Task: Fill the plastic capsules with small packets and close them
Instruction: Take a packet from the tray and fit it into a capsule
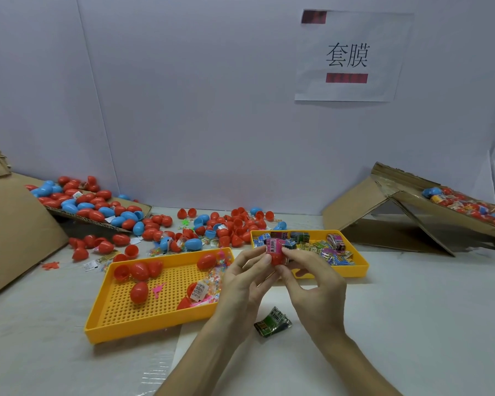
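Observation:
Both hands meet above the table's middle around one red capsule half [278, 259]. My left hand [242, 284] holds it from the left with thumb and fingers. My right hand [316, 284] pinches it from the right, its fingers on a pink packet [272, 246] that sticks out of the capsule's top. A green packet [272, 325] lies on the table below the hands. The right yellow tray [362, 267] holds several small packets. The left yellow tray [106, 318] holds red capsules [139, 291] and clear bags of small toys.
Loose red and blue capsules [152, 227] are strewn along the back of the table. A cardboard flap [12, 230] at the left carries more. At the right a tilted cardboard box [412, 212] holds filled capsules. A white wall with a paper sign [347, 57] stands behind.

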Tool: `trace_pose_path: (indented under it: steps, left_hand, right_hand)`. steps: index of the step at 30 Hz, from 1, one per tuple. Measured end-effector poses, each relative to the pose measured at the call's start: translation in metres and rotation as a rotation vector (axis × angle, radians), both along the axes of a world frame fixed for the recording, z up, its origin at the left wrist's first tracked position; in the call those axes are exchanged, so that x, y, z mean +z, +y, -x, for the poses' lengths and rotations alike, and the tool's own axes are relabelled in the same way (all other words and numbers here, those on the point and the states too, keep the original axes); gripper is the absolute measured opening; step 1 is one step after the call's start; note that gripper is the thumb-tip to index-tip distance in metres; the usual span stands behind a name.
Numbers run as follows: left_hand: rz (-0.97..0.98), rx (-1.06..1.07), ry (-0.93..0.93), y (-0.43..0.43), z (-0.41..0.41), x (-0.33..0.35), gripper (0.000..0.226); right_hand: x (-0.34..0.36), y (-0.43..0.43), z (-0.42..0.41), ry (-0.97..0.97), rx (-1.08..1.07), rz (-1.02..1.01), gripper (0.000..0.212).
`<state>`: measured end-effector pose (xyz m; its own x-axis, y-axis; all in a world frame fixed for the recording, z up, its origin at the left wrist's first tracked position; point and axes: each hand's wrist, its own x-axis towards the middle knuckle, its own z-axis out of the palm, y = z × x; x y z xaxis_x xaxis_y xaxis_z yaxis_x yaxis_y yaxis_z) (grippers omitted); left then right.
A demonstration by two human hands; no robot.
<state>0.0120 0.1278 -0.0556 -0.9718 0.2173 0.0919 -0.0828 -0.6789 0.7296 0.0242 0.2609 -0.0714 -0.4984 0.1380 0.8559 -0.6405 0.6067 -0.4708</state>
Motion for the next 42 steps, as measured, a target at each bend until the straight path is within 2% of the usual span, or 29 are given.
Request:
trace_pose_path:
  steps: [3, 10, 15, 20, 27, 32, 38, 42]
  left_hand:
    - [0.060, 0.067, 0.039, 0.0010, -0.0012, -0.0001, 0.041]
    - [0.184, 0.216, 0.134, 0.0042, -0.0044, 0.0009, 0.025]
    - [0.190, 0.283, 0.155, 0.0051, -0.0058, 0.0010, 0.016]
    - [0.216, 0.351, 0.209, 0.0065, -0.0080, 0.0014, 0.006]
    - [0.351, 0.448, 0.246, 0.0076, -0.0081, 0.0005, 0.012]
    - [0.442, 0.467, 0.229, 0.0071, -0.0063, -0.0002, 0.030]
    - [0.476, 0.490, 0.252, 0.0061, -0.0072, -0.0003, 0.017]
    - [0.492, 0.512, 0.344, 0.0070, -0.0097, 0.0003, 0.020]
  right_hand:
    - [0.0017, -0.0026, -0.0003, -0.012, 0.024, -0.002, 0.043]
    - [-0.0023, -0.0002, 0.0022, 0.037, 0.022, -0.043, 0.040]
    - [-0.0018, -0.0013, 0.0012, 0.041, 0.037, -0.033, 0.033]
    - [-0.0017, -0.0033, -0.0005, 0.029, 0.048, -0.044, 0.040]
    - [-0.0013, -0.0040, -0.0012, 0.016, 0.047, -0.054, 0.041]
    - [-0.0006, -0.0032, -0.0005, 0.018, 0.069, -0.050, 0.039]
    - [-0.0014, -0.0039, -0.0008, 0.011, 0.091, -0.029, 0.031]
    - [-0.0008, -0.0038, -0.0010, -0.021, 0.105, 0.005, 0.033]
